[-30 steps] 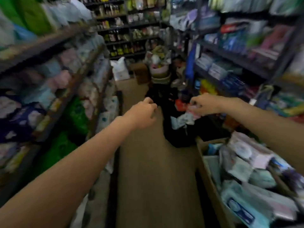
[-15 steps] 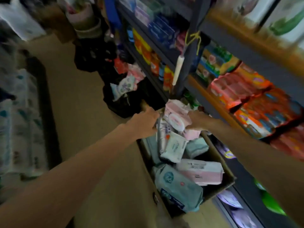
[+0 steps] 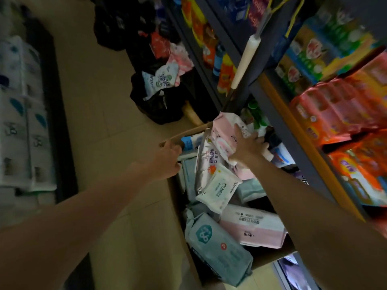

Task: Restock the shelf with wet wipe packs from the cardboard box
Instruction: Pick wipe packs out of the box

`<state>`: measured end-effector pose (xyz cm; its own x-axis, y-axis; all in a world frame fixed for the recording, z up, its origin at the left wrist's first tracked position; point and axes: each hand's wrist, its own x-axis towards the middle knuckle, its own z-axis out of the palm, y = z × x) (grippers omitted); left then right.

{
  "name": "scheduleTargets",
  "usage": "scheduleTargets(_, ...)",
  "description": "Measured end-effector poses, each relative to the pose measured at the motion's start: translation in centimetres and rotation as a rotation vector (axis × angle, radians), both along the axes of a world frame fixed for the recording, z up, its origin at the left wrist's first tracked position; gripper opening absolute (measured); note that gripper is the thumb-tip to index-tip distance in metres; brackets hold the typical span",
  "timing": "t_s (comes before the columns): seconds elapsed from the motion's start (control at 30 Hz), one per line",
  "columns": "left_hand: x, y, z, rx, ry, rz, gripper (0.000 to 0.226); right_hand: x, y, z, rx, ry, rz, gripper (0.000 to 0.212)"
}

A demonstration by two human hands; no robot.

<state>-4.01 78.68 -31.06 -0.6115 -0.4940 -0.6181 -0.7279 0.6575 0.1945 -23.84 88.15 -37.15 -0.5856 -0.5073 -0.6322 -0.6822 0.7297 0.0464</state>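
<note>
An open cardboard box (image 3: 178,197) stands on the floor by the right-hand shelving, heaped with several wet wipe packs. My right hand (image 3: 247,147) lies spread on a pink pack (image 3: 225,130) at the far end of the heap, fingers curled around its right edge. My left hand (image 3: 167,160) is closed at the box's left rim, next to the far flap (image 3: 188,130). Lower in the box lie a small white pack (image 3: 217,189), a teal pack (image 3: 213,245) and a pink and white pack (image 3: 253,231).
The right shelf (image 3: 289,122) carries orange and red packets (image 3: 339,114) and green boxes above. Black bags (image 3: 159,101) with loose packs sit on the floor beyond the box. White paper rolls (image 3: 21,114) line the left shelf. Tan floor tiles (image 3: 94,91) run between.
The view swung down from the aisle to the box. My right hand went from the black bags to the pink pack, and my left hand came to the box's rim.
</note>
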Motion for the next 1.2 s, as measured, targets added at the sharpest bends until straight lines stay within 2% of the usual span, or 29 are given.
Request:
scheduleTargets(0.13,-0.9,-0.3,1.3,-0.043,0.023,-0.086,0.046,1.3,-0.5,0.9,-0.014,0.044,0.020,0.108)
scheduleTargets(0.33,-0.4,-0.6,5.3,-0.096,0.117,-0.058,0.046,2.7,-1.9,6.3,0.039,0.095,0.169,0.104)
scheduleTargets(0.43,1.2,-0.3,6.1,-0.014,0.227,0.182,0.045,4.2,-2.2,9.6,0.100,0.128,0.284,0.107)
scheduleTargets(0.53,3.5,0.5,5.9,0.222,0.331,0.565,0.042,6.8,-2.9,13.7,0.091,0.161,0.376,0.105)
scheduleTargets(0.63,6.2,1.0,6.8,0.400,0.396,0.729,0.056,10.4,-4.3,19.1,0.005,0.149,0.423,0.104)
scheduleTargets(0.7,8.4,0.5,8.6,0.466,0.517,0.853,0.064,13.6,-5.3,22.8,-0.093,0.120,0.447,0.101)
scheduleTargets(0.8,13.7,-0.9,12.9,0.600,0.703,1.114,0.057,19.9,-6.7,29.0,-0.282,0.088,0.510,0.093)
scheduleTargets(0.9,20.7,-1.4,18.3,0.779,0.925,1.182,0.052,27.2,-7.6,35.8,-0.440,0.107,0.644,0.089)
scheduleTargets(1.03,31.9,-0.6,26.2,0.919,1.465,1.194,0.020,37.8,-8.1,44.4,-0.674,0.062,0.883,0.086)
scheduleTargets(1.13,41.7,0.3,31.6,0.882,1.767,1.077,0.033,45.2,-7.5,49.9,-0.820,-0.114,1.052,0.080)
scheduleTargets(1.2,48.0,1.9,34.9,0.754,1.841,0.998,0.070,49.5,-6.7,53.1,-0.863,-0.221,1.185,0.074)
